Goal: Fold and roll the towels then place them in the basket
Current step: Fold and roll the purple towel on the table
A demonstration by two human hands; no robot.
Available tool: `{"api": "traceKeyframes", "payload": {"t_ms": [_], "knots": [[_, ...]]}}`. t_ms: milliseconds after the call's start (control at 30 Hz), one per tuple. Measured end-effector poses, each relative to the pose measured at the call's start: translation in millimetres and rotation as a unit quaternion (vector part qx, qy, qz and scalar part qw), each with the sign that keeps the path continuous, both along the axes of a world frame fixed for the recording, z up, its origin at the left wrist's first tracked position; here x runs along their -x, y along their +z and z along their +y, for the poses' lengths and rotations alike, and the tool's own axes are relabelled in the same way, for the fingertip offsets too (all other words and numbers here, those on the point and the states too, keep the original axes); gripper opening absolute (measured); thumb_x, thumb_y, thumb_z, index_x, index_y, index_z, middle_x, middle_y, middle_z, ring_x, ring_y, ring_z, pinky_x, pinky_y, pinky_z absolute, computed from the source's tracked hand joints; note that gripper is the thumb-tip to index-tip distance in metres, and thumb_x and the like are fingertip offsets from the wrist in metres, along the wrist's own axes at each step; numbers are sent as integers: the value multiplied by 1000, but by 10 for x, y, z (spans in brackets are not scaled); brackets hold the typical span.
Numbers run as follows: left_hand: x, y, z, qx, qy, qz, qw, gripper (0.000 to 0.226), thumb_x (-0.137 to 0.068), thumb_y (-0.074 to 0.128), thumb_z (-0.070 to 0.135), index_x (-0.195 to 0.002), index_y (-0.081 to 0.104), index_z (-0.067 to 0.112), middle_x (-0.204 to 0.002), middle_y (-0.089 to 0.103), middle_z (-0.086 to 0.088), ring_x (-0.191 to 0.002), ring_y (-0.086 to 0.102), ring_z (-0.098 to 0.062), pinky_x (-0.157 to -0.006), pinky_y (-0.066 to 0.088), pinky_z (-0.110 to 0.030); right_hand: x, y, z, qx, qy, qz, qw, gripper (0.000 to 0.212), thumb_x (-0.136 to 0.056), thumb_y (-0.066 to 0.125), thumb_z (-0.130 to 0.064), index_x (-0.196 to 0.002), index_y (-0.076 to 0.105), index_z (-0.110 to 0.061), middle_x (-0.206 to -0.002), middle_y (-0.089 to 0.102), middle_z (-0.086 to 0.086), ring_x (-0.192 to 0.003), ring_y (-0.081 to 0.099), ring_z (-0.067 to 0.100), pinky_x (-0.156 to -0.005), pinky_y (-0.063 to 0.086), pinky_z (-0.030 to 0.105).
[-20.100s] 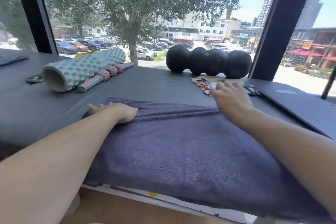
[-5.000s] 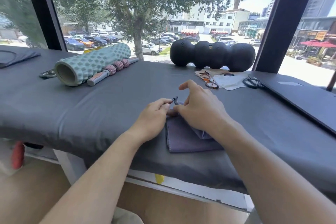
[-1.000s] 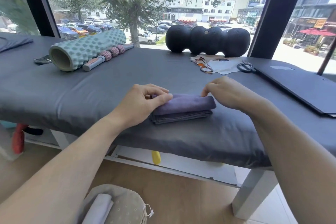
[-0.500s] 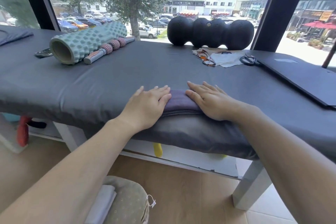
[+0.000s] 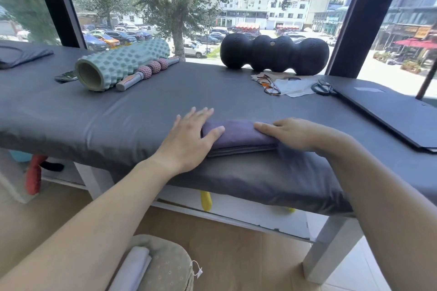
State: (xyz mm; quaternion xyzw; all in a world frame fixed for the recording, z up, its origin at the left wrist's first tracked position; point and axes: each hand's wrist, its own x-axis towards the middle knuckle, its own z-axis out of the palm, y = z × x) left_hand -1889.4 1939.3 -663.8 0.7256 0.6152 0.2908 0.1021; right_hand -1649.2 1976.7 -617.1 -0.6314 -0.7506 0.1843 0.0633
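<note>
Towel (image 5: 238, 133), folded down to a compact purple bundle, lies near the front edge of the tabletop (image 5: 142, 111), about midway along it. We keep it there because that edge is closest to us and sits above the basket (image 5: 165, 264) on the floor below, so the drop afterwards is short. Our left hand (image 5: 189, 139) lies flat with fingers spread, its thumb resting on the bundle's left end and the palm on the cover beside it; our right hand (image 5: 293, 133) presses down on the right end, fingers loosely bent over the cloth and not pinching it, as far as we can tell. We judge that both hands bracket the bundle to flatten its layers and square the ends before we roll or lift it. A pale rolled towel (image 5: 134, 267) already sits in the basket, which suggests this one goes beside it. The foam roller (image 5: 118, 64) and massage stick (image 5: 146, 72) sit toward the back left edge, the black peanut roller (image 5: 274, 53) at the back edge, and the glasses (image 5: 268, 84) and laptop (image 5: 387, 106) to the right, all well apart from our working spot
</note>
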Motion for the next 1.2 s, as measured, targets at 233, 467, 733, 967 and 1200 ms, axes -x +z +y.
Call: {"api": "traceKeyframes", "payload": {"t_ms": [233,467,733,967,1200], "knots": [[33,-1,7,25,-25,-34,999,56,-97,52,48,-148,45,26,-144,53,4,-137,44,-17,-119,29,-38,-7,50,-62,-12,-10,106,994,42,-88,65,-59,-88,65,-18,-98,67,-1,-92,60,18,-78,44,32],[24,227,-209,12,-56,-120,991,58,-77,72,65,-128,57,43,-120,64,22,-111,59,1,-96,50,-26,31,99,-99,-38,58,348,935,41,-78,86,-22,-110,60,-17,-104,74,12,-93,70,27,-93,55,44],[63,338,-491,57,-111,-293,948,34,-81,82,32,-110,69,18,-101,76,-1,-96,72,-19,-85,58,-38,386,238,-388,-33,127,493,860,65,-67,82,-35,-127,60,-21,-108,75,5,-99,72,15,-91,57,30],[558,220,-868,90,-95,-384,914,55,-75,86,14,-125,63,15,-115,75,-7,-111,70,-23,-92,57,-41,870,72,-562,111,211,417,877,52,-86,73,-37,-129,62,-10,-122,72,8,-115,68,22,-99,56,40],[1132,21,-1303,79,-29,-394,915,41,-82,77,46,-103,66,13,-98,73,-6,-95,67,-19,-87,53,-51,1507,-269,-774,51,258,300,917,60,-66,70,-63,-109,69,-21,-106,75,2,-104,70,24,-96,54,53]]}}
